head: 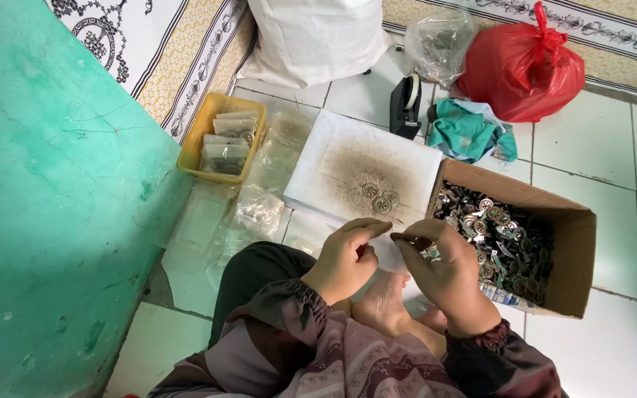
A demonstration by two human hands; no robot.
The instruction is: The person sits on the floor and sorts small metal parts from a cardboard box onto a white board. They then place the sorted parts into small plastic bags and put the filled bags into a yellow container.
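Observation:
My left hand and my right hand meet in front of me, fingertips pinched together on a small clear plastic bag held between them. Just beyond my fingers lies a white sheet, smudged dark, with three small round metal pieces on it. To the right stands an open cardboard box full of several small metal parts, right beside my right hand.
A yellow tray with filled small bags sits at the left, with loose clear bags next to it. A green wall is on the left. Behind are a tape dispenser, teal cloth, red bag and white sack.

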